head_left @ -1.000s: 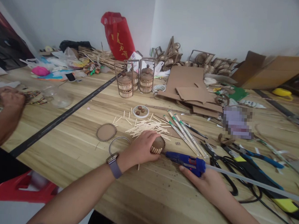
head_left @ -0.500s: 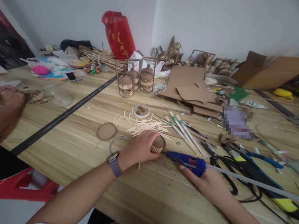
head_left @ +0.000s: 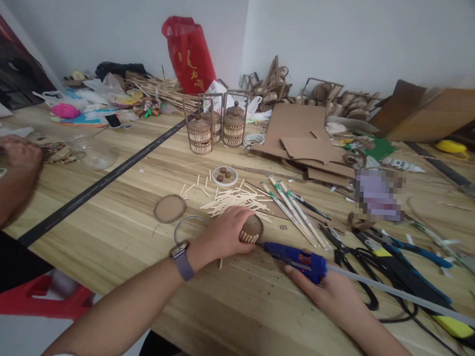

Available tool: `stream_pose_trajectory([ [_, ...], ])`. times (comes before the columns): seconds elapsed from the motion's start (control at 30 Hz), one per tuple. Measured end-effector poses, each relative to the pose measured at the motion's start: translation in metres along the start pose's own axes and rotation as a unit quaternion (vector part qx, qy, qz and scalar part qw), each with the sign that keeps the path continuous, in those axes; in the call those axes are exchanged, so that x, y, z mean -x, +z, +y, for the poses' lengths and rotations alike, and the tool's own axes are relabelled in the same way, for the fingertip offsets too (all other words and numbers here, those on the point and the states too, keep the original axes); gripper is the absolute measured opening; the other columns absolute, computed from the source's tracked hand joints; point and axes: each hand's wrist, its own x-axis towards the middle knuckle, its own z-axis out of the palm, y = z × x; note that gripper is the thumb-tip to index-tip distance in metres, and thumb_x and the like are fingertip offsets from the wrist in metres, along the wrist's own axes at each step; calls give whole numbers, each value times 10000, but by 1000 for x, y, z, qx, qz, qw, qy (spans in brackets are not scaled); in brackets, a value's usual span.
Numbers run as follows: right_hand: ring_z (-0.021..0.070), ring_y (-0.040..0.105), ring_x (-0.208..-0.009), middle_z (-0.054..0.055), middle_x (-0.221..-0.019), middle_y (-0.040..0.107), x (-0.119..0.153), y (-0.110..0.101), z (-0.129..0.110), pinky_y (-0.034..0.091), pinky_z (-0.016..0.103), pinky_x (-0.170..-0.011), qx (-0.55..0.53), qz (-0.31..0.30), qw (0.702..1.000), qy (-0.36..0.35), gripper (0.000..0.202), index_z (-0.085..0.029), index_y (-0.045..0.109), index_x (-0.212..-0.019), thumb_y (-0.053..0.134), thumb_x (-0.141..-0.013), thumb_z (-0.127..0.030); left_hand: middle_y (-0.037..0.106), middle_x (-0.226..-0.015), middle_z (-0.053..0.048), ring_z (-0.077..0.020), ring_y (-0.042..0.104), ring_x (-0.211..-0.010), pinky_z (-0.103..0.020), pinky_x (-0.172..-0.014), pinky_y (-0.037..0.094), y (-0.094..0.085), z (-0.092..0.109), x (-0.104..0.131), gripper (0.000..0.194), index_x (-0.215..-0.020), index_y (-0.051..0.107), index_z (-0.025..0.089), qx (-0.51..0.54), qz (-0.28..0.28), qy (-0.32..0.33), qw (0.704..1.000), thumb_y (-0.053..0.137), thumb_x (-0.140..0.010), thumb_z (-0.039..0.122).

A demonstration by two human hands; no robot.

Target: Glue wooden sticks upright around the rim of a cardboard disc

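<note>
My left hand (head_left: pixel 230 233) is wrapped round a small round brown piece (head_left: pixel 253 229) with a row of short pale sticks along its side. My right hand (head_left: pixel 319 283) grips a blue glue gun (head_left: pixel 295 258), a long pale glue stick (head_left: pixel 398 292) jutting from its back. The gun's nozzle is at the lower right edge of the round piece; whether they touch is too small to tell. Behind my left hand lies a pile of short sticks (head_left: pixel 236 199). A cardboard disc (head_left: pixel 170 209) and a ring (head_left: pixel 177 230) are to its left.
Lidded stick baskets (head_left: pixel 233 127) stand farther back, near a white dish (head_left: pixel 225 176) of brown beads. Pliers (head_left: pixel 420 251), a black and yellow tool (head_left: pixel 407 282) and black cable lie at right. Another person's hands (head_left: pixel 21 153) are at far left, beyond a black strip (head_left: pixel 114 174).
Both of my hands, the round piece and the glue gun look almost unmoved. At far left, the other person's arm has shifted slightly.
</note>
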Motion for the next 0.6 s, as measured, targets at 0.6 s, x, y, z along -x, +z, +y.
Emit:
stream_pose_trajectory([
  [0.6, 261, 722, -761, 86, -823, 764, 3, 3, -1, 578, 331, -699, 36, 37, 996, -76, 341, -197, 721, -850, 501, -833, -457, 539, -1313, -145, -294, 470, -1247, -457, -1072, 388, -2, 2, -1, 689, -1255, 484, 153, -5, -9, 1, 1000, 805, -653, 249],
])
